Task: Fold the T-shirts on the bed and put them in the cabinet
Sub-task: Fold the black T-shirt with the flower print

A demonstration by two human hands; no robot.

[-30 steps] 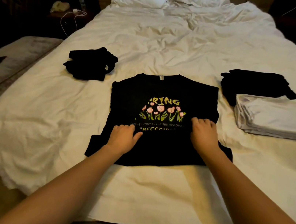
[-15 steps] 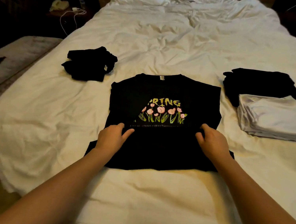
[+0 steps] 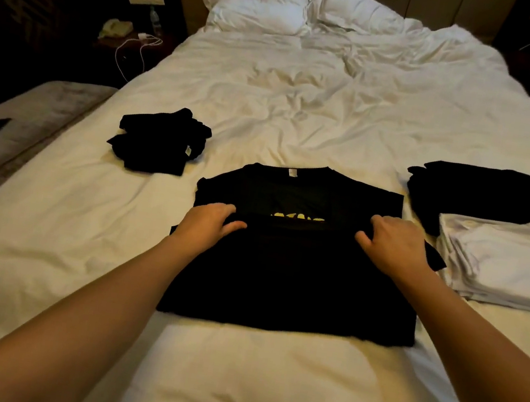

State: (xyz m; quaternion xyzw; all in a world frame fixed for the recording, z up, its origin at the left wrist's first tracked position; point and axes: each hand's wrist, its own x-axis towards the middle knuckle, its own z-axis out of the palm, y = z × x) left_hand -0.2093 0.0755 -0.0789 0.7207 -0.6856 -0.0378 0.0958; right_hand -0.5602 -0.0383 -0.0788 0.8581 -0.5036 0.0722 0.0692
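A black T-shirt (image 3: 294, 274) lies flat on the white bed (image 3: 305, 103) in front of me. Its lower half is doubled up over the chest, so only a thin yellow strip of the print (image 3: 297, 217) shows. My left hand (image 3: 208, 223) grips the folded-up edge on the left side. My right hand (image 3: 391, 244) grips the same edge on the right, thumb under the cloth. The collar with its white tag (image 3: 291, 172) points away from me.
A loose heap of black shirts (image 3: 162, 140) lies to the left. On the right, a black folded shirt (image 3: 474, 194) sits behind a stack of white folded shirts (image 3: 505, 261). Pillows (image 3: 285, 11) are at the headboard. A grey bench (image 3: 9, 128) runs along the bed's left side.
Both hands took the shirt's lower part and carried it up over the print, which is now almost covered. The hands have moved away from me.
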